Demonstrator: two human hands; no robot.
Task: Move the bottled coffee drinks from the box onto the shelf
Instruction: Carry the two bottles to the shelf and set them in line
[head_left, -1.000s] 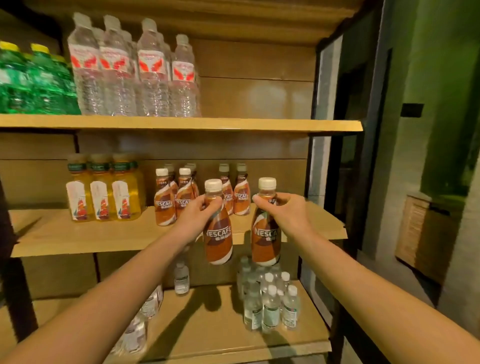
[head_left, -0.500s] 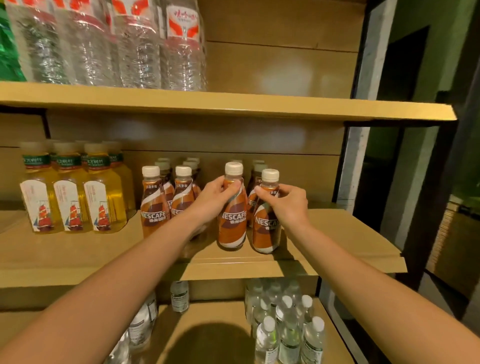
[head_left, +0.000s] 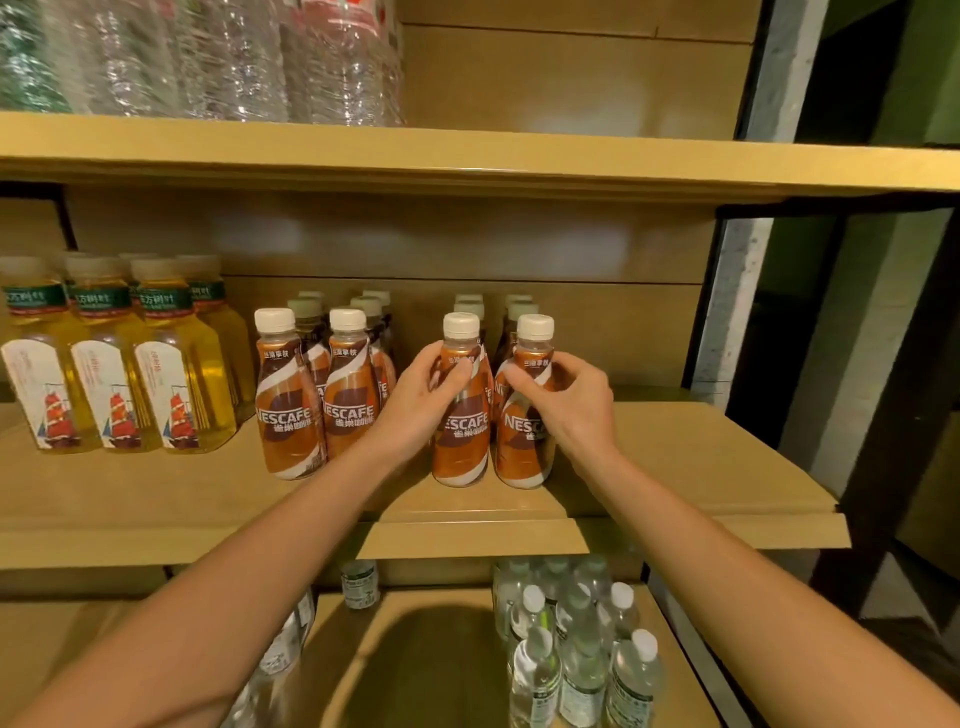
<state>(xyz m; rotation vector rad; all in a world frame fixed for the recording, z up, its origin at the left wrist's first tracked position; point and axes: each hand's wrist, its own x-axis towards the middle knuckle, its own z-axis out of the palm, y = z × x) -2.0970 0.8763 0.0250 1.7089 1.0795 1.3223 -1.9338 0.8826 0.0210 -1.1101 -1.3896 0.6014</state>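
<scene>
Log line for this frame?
phase: placing | left hand: grips left coffee bottle | right hand: grips right coffee bottle | both upright on middle shelf

Right end: the middle shelf (head_left: 701, 457) is bare from the right held bottle (head_left: 519, 465) to its end, an open way in.
Front edge: a bare strip runs before every bottle.
Middle gap: between the left coffee group (head_left: 317, 405) and the left held bottle (head_left: 462, 441), filled by the left hand (head_left: 415, 405).
Behind: rear coffee bottles (head_left: 519, 306) stand in packed rows.
Left: yellow drink bottles (head_left: 114, 374) block.
Above: the upper shelf (head_left: 467, 161) sits well clear of the caps.
</scene>
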